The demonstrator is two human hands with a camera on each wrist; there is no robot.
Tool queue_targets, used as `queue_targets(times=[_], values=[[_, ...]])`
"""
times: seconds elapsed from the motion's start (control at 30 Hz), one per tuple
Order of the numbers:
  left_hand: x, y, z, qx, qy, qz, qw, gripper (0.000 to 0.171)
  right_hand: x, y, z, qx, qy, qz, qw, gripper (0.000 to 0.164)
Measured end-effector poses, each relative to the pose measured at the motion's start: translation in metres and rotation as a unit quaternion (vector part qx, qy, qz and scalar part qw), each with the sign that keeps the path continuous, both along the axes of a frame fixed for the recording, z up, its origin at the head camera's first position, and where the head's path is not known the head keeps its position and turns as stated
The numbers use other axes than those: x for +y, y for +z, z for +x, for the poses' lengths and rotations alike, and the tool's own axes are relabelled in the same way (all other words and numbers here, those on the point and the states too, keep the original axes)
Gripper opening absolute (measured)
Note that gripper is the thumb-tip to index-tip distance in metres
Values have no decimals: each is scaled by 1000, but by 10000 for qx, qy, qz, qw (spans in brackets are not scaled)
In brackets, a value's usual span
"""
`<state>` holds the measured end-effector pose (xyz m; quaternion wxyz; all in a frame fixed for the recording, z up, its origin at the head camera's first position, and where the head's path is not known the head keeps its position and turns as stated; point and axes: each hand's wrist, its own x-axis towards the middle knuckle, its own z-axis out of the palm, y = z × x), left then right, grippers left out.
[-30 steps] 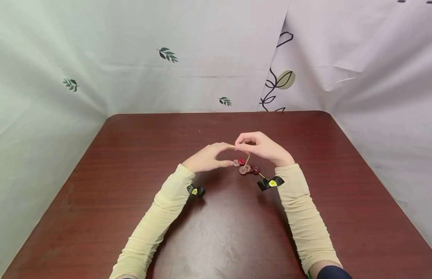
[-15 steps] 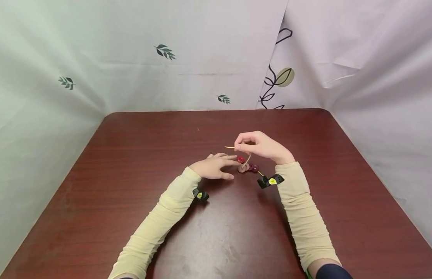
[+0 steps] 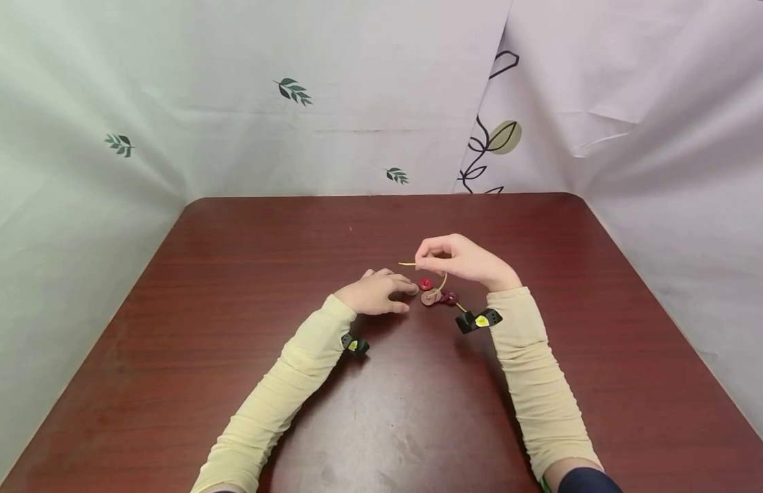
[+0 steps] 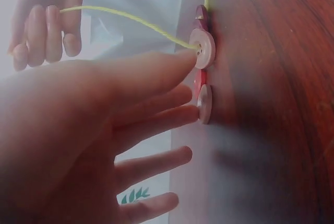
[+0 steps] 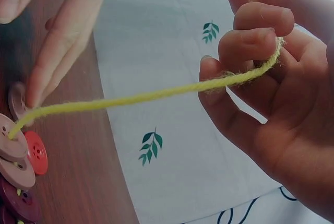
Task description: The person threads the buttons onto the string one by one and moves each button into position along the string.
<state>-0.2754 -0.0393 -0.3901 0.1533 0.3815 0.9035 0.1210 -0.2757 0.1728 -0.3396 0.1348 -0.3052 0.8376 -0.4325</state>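
A yellow string (image 5: 156,93) is pinched near its end by my right hand (image 3: 467,260), raised above the table. The string sags from that hand to a large pinkish-brown button (image 4: 204,49) and runs through its hole. Threaded dark purple buttons (image 5: 20,200) lie beside it. A loose red button (image 3: 425,283) lies close by on the table. My left hand (image 3: 375,293) is low over the tabletop, fingers extended. In the left wrist view a fingertip touches a pale pink button (image 4: 205,104); the hand covers that button in the head view.
The dark red-brown table (image 3: 295,233) extends around both hands. White fabric with leaf prints (image 3: 369,103) hangs behind it and at both sides. A small black camera (image 3: 480,320) is on the right wrist, another camera (image 3: 354,344) on the left.
My left hand has come down from the string's end beside my right hand to the buttons on the table. My right hand has stayed nearly still, still pinching the string.
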Motion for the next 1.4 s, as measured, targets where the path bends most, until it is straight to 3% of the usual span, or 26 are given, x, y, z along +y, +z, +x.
queue_targets(times=[0.13,0.37,0.7,0.9,1.4], values=[[1,1,0,175,58,-12,9998,45,0,0,-1,-11,-1,68,10000,14],[3,-2,1,400,-120,-94,9991,38,2,0,0,-90,-37,132,9999,14],[7,-6,-1,56,-332,510,9981,20,4,-5,-1,-93,77,90,9999,8],[7,-10,2,73,-378,661,9971,6,2,-6,2,-137,155,143,9997,12],[5,-10,0,46,9,341,9994,12,1,-4,-1,-57,285,266,9992,12]])
